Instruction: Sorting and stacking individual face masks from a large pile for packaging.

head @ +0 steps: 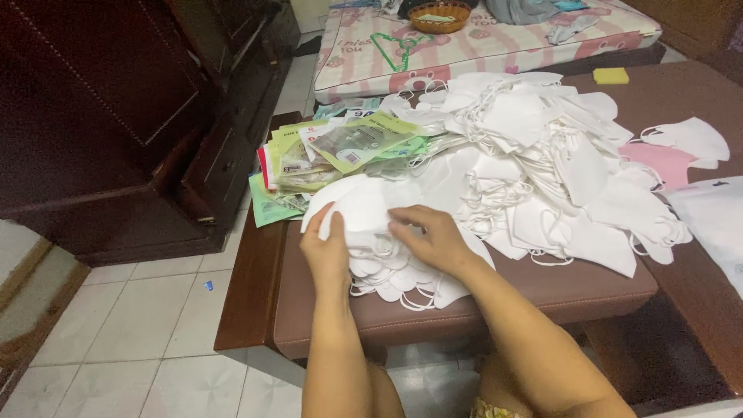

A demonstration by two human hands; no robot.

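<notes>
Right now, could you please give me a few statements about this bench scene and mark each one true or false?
1. Both hands rest on a neat stack of white masks. True: the left hand and right hand are on it.
2. A loose heap of masks lies beyond the stack. True.
3. The packets by the heap are blue. False: they are mostly green.
4. The woven basket sits on the floor. False: it is on the mattress.
5. A yellow sponge lies on the brown surface. True.
</notes>
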